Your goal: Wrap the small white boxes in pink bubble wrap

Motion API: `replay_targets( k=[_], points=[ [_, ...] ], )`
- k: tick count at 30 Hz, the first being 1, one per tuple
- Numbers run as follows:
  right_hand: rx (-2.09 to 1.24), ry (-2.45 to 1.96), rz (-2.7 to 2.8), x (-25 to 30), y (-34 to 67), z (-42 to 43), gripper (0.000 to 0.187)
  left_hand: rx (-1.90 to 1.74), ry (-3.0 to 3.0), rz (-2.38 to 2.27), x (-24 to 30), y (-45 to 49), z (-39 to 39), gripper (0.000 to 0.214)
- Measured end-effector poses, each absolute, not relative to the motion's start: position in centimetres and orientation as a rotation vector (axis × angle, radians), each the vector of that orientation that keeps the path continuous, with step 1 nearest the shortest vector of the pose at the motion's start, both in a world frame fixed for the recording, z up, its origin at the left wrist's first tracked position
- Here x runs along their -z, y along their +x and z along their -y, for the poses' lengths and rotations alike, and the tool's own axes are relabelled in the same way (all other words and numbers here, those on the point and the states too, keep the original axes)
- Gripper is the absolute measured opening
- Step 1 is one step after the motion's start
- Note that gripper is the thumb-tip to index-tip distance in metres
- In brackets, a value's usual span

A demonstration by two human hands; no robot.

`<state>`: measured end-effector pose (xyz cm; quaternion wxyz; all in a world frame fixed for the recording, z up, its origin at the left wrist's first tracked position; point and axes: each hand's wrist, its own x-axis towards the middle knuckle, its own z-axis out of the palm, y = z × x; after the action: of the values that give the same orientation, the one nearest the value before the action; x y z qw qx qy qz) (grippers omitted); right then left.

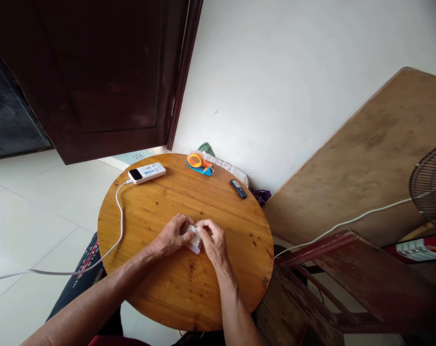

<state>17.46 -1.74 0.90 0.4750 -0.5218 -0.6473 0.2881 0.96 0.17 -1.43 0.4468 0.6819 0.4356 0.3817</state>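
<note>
Over the middle of the round wooden table (160,283), both hands hold a small, clear plastic packet (193,243) with something pale inside that I cannot make out. My left hand (174,234) grips its left side, the thumb lying on top and the fingers curled behind. At its right edge, my right hand (213,239) pinches with thumb and bent forefinger. One corner of the packet sticks out toward me between the hands.
A white power bank (152,172) with a white cable (121,216) lies at the table's back left. A blue and orange tape dispenser (202,168) stands at the back, a small dark handheld device (238,189) to its right. A wooden chair (351,283) and a fan (432,187) are at the right.
</note>
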Motion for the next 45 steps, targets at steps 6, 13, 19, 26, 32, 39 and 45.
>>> replay_targets(
  k=[6, 13, 19, 26, 32, 39, 45],
  points=[
    [-0.736, -1.207, 1.687, -1.4, 18.0, 1.9, 0.013, -0.943, 1.705, -1.101, 1.0, 0.9, -0.1, 0.027],
    [-0.620, -1.216, 1.768, -1.7, 17.9, 2.0, 0.014, -0.919, 1.683, -1.100, 0.4, 0.7, -0.1, 0.025],
    [-0.570, -1.263, 1.778, -1.2, 18.0, 2.0, 0.012, -0.954, 1.697, -1.102, 0.6, 0.9, -0.2, 0.023],
    [-0.491, -1.233, 1.830, -1.3, 18.1, 2.1, 0.011, -0.970, 1.699, -1.090, 0.8, 0.8, -0.2, 0.022],
    [-0.531, -1.158, 1.889, -1.8, 18.2, 2.3, 0.012, -0.961, 1.652, -1.004, 1.0, 0.6, -0.3, 0.029],
    [-0.560, -1.129, 1.878, -1.9, 18.2, 2.2, 0.014, -0.930, 1.619, -1.024, 0.0, 0.3, -0.1, 0.029],
    [-0.679, -1.112, 1.859, -2.2, 18.3, 2.3, 0.014, -0.936, 1.593, -1.032, -0.2, 0.2, -0.1, 0.026]
  ],
)
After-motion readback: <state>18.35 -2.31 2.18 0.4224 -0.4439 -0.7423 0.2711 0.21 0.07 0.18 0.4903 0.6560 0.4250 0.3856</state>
